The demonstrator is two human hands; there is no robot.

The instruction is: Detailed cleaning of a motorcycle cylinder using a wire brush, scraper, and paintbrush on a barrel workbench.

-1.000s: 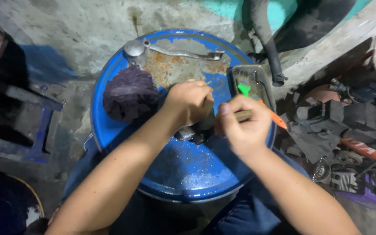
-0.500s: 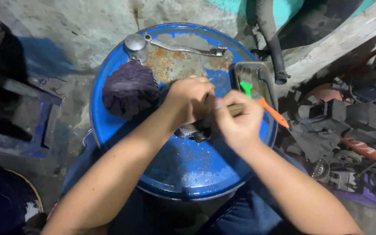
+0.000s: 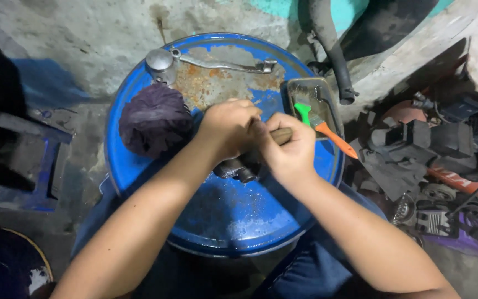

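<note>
Metal engine part (image 3: 238,167): under fingers, on blue drum lid (image 3: 233,221); left hand (image 3: 229,128) clenched on it, right hand (image 3: 289,148) wrapped round wooden brush handle (image 3: 282,135). Likely heavy, rigid, greasy; grip body.

Repair workshop: blue drum (image 3: 222,221), scattered engine parts (image 3: 432,160).

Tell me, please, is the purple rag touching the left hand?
Apart: the head view shows bare blue drum lid between the purple rag and the left hand.
</note>
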